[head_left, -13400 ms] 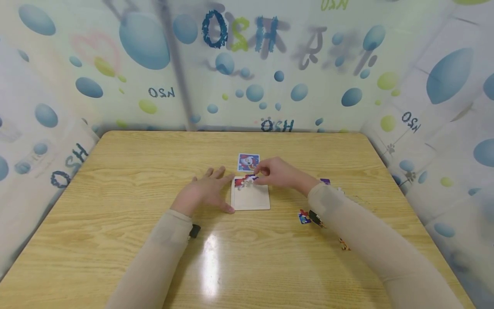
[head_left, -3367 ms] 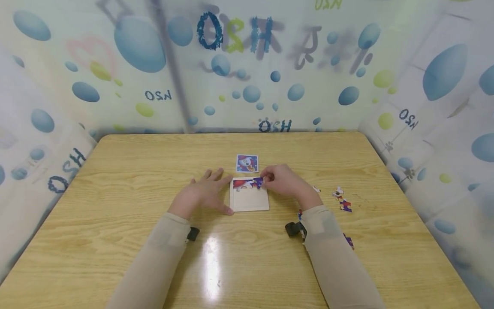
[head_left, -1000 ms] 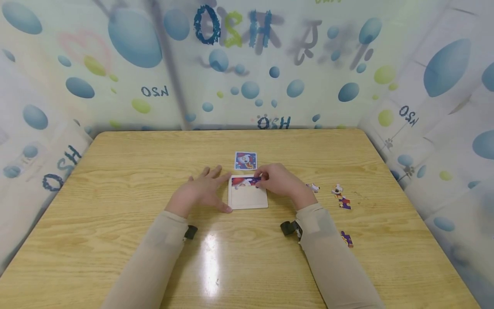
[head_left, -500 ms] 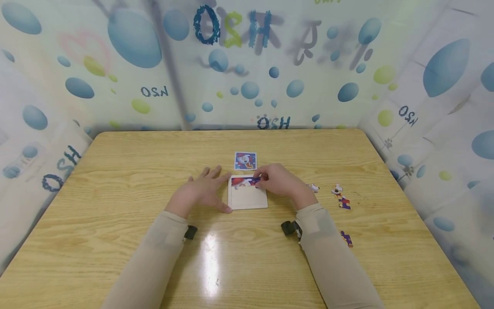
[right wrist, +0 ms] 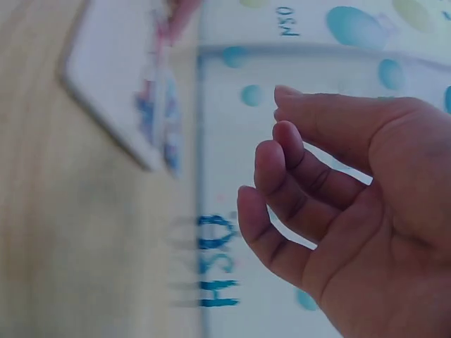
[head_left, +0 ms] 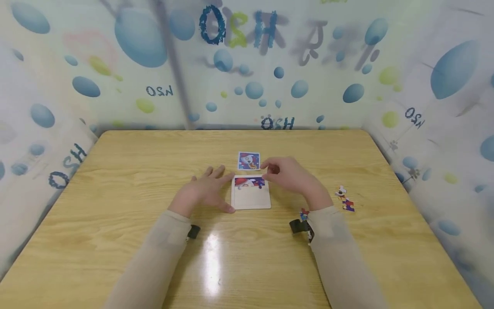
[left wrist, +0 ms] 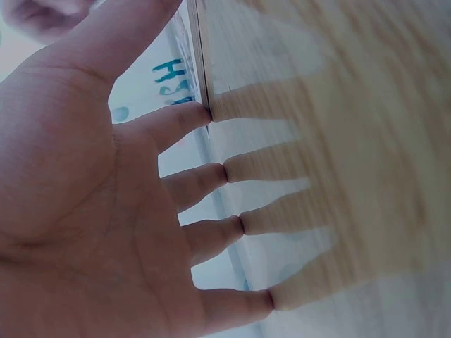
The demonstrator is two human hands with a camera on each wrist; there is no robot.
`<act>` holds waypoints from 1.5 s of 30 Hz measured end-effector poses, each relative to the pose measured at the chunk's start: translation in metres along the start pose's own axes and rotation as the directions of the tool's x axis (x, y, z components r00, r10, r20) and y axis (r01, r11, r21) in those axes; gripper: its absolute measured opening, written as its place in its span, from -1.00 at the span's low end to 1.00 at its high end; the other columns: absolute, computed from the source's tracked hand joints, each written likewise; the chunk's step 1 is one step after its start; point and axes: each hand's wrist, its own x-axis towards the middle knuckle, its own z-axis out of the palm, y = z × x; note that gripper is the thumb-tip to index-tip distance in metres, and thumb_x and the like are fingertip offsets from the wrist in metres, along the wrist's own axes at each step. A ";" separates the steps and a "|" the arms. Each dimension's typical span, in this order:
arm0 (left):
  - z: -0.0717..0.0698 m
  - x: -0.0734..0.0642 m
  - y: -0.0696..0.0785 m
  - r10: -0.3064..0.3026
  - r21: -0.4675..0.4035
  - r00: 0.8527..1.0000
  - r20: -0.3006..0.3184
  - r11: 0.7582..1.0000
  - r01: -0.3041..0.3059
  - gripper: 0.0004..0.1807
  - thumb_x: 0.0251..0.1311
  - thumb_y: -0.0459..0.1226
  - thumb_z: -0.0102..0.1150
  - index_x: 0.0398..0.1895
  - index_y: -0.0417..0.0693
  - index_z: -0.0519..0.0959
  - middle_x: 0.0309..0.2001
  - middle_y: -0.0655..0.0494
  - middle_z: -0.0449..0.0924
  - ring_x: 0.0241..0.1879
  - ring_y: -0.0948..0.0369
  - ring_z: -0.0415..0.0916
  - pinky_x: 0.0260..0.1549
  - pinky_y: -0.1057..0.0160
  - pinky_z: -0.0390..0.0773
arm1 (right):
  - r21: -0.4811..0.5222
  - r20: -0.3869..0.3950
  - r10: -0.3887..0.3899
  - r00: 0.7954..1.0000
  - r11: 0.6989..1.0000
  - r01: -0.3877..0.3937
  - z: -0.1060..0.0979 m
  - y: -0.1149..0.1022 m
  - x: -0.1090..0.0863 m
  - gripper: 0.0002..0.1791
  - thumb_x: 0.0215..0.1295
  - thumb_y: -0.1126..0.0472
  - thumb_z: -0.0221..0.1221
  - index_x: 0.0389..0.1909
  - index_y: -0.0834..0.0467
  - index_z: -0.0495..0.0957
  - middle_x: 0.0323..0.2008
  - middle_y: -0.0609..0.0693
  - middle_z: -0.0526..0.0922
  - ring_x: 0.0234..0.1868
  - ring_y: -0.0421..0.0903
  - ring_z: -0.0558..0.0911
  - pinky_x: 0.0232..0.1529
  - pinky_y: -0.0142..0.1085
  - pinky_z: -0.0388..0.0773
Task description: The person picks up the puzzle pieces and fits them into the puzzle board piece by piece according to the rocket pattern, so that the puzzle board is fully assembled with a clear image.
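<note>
Drew the right hand (head_left: 290,175) away from the laid puzzle strip (head_left: 250,182) since the frame half a second ago, out to just beside the upper right corner of the puzzle board (head_left: 251,199). Grips nothing visible there: curls the fingers loosely, tips gathered narrow near the thumb. Spreads the left hand (head_left: 205,191) wide, same as earlier, touching the board's left side with forefinger and thumb near the upper and lower corners, probably for steadiness.

Now uncovers the strip's right end, seemingly filled across the top of the board from red on the left to purple on the right, with bare panel below. Likely means a finished top row, and calls for fetching a piece for the next one.

Just beyond the board, displays the picture card (head_left: 248,161) flat on the surface (head_left: 154,163), probably as a guide. Farther right, past the wrist, leaves a small cluster of loose pieces (head_left: 348,205); nearer, beside the right cuff, shows a blue-and-red piece (head_left: 304,213), partly hidden. Cannot tell of any others beneath that sleeve.
</note>
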 end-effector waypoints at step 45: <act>0.003 0.004 0.000 -0.019 -0.021 1.000 0.007 1.000 0.019 0.27 -0.09 0.30 0.48 0.65 0.35 -0.05 0.66 0.02 -0.37 0.59 -0.17 -0.50 0.35 -0.52 -0.35 | -0.123 -0.036 -0.045 0.998 0.992 0.040 -0.048 0.144 -0.088 -0.49 0.28 0.00 0.39 0.17 0.18 0.63 -0.33 -0.08 0.52 -0.38 -0.10 0.41 -0.41 -0.31 0.41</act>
